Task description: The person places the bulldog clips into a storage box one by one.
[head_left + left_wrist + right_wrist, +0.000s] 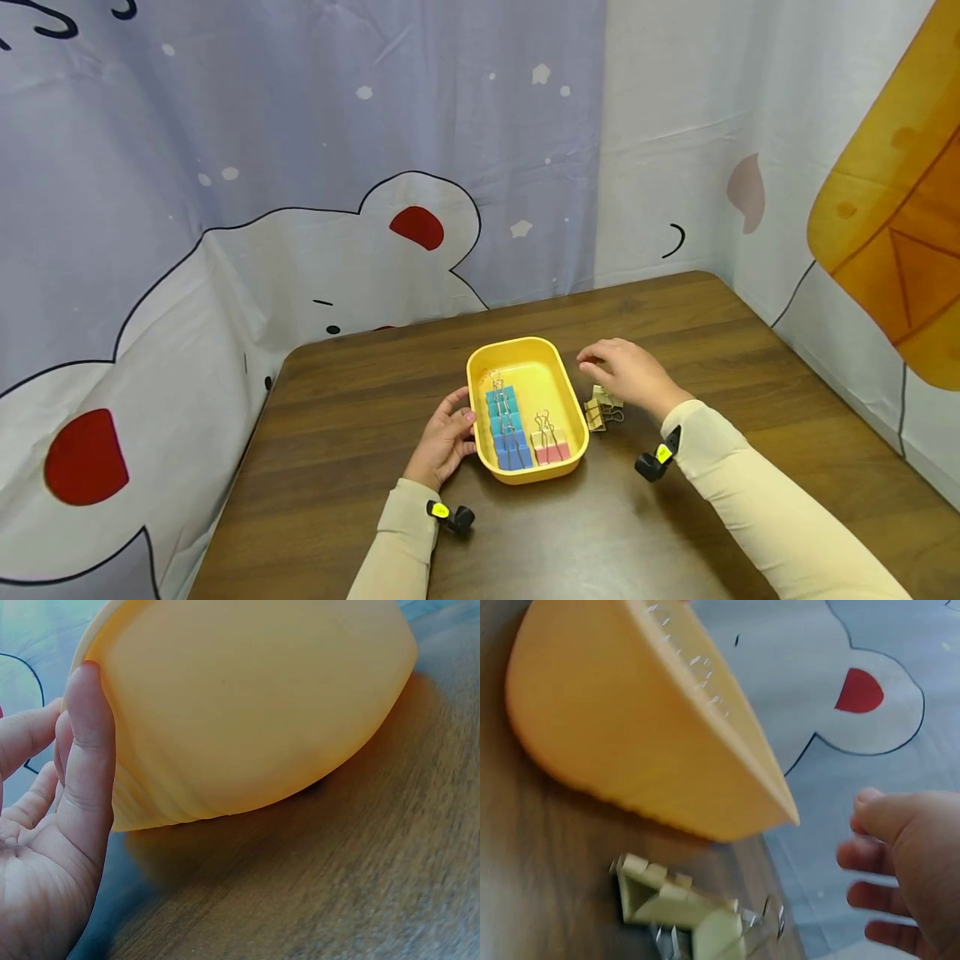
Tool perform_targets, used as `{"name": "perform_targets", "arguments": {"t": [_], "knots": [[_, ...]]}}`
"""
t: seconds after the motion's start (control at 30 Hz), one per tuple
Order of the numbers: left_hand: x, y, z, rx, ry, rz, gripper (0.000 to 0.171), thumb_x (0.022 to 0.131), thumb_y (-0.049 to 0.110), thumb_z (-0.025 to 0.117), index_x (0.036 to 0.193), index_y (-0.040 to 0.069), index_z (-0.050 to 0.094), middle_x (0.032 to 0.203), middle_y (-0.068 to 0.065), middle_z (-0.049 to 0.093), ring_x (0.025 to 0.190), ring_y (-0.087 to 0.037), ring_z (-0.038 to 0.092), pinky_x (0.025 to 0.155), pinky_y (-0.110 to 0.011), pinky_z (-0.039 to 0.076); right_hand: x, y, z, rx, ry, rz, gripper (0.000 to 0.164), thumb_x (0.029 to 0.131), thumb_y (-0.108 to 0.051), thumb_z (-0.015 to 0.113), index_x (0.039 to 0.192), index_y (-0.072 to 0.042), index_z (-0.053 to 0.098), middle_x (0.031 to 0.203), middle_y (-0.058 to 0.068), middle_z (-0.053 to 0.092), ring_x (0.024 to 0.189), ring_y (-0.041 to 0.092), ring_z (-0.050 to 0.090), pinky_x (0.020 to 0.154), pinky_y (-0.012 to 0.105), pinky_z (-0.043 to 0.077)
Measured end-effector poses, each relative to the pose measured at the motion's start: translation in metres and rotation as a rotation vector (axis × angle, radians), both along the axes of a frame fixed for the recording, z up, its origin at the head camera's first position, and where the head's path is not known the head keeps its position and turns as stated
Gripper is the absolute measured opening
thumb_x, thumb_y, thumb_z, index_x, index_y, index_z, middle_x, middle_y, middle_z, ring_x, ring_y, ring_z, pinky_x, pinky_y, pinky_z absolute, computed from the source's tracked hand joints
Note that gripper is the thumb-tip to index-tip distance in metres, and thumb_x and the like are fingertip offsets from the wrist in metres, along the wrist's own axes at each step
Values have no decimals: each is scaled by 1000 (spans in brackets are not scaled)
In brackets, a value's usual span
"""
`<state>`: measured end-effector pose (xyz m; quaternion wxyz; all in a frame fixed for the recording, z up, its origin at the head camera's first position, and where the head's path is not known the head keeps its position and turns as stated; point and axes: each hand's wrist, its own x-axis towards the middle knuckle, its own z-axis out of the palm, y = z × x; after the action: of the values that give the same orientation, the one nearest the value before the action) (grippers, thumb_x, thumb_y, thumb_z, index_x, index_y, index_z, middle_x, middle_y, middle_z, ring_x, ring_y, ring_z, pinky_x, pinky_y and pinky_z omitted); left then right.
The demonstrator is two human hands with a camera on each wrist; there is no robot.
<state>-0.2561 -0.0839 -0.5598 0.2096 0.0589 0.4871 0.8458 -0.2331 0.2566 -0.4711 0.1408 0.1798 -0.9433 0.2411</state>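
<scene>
In the head view a yellow plastic bin (534,358) stands on the table. My left hand (442,442) holds its left side, and in the left wrist view the thumb (88,742) lies against the wall just below the rim. Inside are teal binder clips (504,410), blue binder clips (513,450), a pink binder clip (552,452) and a pale yellow one (546,435) in front of the bin's right half. My right hand (626,371) hovers right of the bin, fingers loosely bent around nothing. Beneath it lie several pale yellow binder clips (667,896), handles out.
The brown wooden table (360,392) extends around the bin on all sides. A printed curtain (450,125) hangs along its back and right edges. Small black cameras are strapped to both wrists.
</scene>
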Motion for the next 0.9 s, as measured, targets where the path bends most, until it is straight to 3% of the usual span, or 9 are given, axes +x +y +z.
{"name": "perform_targets", "arguments": {"t": [0.2,0.43,0.67,0.9], "knots": [[0,1,1,5,0,-4,51,102,-4,51,148,12,36,91,-1,59,65,-9,58,50,-24,57,15,16,-11,11,-57,-187,20,98,-34,66,94,-14,71,73,-7,63,65,12,55,61,34,48],[1,1,1,-2,14,-9,50,103,-5,48,149,9,34,92,-1,59,65,-8,59,51,-24,58,33,22,-25,-30,-125,-302,30,98,-44,63,81,-20,70,62,-8,54,56,14,49,50,30,37],[2,2,2,6,-12,4,50,103,-5,49,149,10,36,91,-3,58,65,-9,59,50,-25,58,45,19,-35,-28,-248,-319,31,94,-51,66,80,-24,73,67,-9,61,61,14,53,52,32,41],[2,2,3,-11,0,10,51,103,-4,49,150,10,34,88,1,59,65,-9,58,50,-24,57,44,14,-45,-174,-300,-276,27,96,-38,68,83,-15,76,69,-6,68,66,12,58,62,31,47]]}}
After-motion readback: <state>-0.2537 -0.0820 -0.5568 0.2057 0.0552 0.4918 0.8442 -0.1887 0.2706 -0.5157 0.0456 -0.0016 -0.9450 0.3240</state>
